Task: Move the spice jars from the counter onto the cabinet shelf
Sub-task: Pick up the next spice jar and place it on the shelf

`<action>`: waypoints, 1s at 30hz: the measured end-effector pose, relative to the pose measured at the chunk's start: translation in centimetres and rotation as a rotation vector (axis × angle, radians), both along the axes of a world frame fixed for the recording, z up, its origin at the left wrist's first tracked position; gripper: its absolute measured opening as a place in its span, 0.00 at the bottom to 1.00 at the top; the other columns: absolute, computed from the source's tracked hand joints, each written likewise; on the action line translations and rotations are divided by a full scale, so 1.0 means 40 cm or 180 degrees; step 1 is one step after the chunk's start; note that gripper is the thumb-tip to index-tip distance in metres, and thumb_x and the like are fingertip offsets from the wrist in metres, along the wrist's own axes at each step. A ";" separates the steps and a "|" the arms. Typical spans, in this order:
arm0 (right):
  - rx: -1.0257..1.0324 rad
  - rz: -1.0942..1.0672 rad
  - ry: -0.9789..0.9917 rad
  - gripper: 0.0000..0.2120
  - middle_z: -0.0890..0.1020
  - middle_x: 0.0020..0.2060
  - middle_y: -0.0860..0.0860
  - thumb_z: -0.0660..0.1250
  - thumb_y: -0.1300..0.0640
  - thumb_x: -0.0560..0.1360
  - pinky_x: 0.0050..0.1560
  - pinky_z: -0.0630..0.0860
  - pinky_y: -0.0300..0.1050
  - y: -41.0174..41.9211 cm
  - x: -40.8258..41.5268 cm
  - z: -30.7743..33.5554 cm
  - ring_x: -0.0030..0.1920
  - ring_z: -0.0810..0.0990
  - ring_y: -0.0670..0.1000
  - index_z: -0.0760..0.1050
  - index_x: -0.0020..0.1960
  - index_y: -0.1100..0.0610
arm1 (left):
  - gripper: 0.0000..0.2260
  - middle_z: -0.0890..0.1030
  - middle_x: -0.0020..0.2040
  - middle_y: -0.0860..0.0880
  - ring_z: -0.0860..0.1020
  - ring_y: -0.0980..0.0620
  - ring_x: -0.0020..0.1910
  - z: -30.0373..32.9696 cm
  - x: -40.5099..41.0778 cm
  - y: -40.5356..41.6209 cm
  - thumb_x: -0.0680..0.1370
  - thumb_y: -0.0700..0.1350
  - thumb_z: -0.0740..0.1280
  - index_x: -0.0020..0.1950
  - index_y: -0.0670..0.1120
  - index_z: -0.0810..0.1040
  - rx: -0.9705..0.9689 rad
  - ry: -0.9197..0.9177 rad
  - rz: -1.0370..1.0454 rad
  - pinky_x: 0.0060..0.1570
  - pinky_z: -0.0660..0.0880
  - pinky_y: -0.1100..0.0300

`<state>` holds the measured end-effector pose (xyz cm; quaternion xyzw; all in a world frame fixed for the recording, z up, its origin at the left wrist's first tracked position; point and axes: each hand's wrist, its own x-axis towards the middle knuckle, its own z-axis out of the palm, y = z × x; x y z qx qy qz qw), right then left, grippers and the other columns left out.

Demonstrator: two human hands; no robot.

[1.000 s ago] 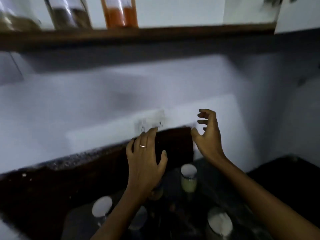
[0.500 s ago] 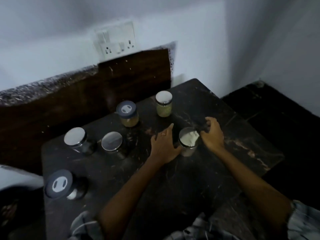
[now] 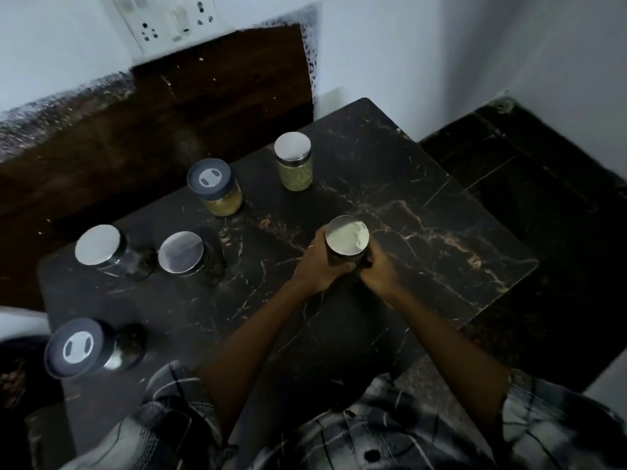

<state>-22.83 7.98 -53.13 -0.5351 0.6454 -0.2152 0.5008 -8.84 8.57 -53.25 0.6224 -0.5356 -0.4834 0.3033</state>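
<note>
We see a dim room with pale walls (image 3: 390,45) meeting in a corner. A white switch-and-socket plate (image 3: 166,20) sits above a dark brown backsplash panel (image 3: 203,96). The worktop (image 3: 424,198) is black veined marble; dark floor (image 3: 543,184) lies to its right.

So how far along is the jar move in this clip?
Nothing shelved shows here; the shelf is out of view. In hand: left hand and right hand grip a silver-lidded jar. Left: five jars on the counter.
</note>
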 end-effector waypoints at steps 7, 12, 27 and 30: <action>0.0141 -0.0171 0.0119 0.26 0.76 0.63 0.54 0.69 0.60 0.72 0.66 0.70 0.57 -0.014 -0.003 0.020 0.64 0.74 0.56 0.67 0.68 0.52 | 0.39 0.72 0.60 0.55 0.73 0.57 0.59 0.002 0.004 -0.018 0.64 0.46 0.79 0.69 0.48 0.62 -0.0067 0.0094 -0.0010 0.52 0.68 0.72; 0.0032 -0.0314 0.0063 0.19 0.79 0.59 0.54 0.67 0.54 0.74 0.65 0.70 0.55 -0.053 0.016 0.083 0.60 0.76 0.55 0.72 0.64 0.52 | 0.37 0.73 0.62 0.52 0.73 0.55 0.60 0.063 0.024 -0.044 0.67 0.47 0.77 0.69 0.51 0.60 -0.0217 0.0193 0.0022 0.59 0.70 0.60; -0.1582 0.0347 -0.1588 0.19 0.74 0.63 0.58 0.60 0.63 0.77 0.58 0.77 0.42 -0.173 0.159 0.540 0.61 0.76 0.53 0.69 0.68 0.57 | 0.30 0.75 0.63 0.50 0.76 0.56 0.59 0.573 0.159 -0.130 0.71 0.51 0.74 0.69 0.47 0.66 -0.1830 0.0415 0.0925 0.60 0.76 0.55; -0.1888 0.0537 -0.1665 0.21 0.72 0.63 0.53 0.59 0.61 0.78 0.48 0.74 0.26 -0.173 0.193 0.648 0.60 0.73 0.46 0.67 0.69 0.52 | 0.29 0.75 0.63 0.51 0.75 0.57 0.59 0.690 0.183 -0.126 0.72 0.54 0.72 0.69 0.49 0.65 -0.2139 0.0340 0.1040 0.57 0.76 0.61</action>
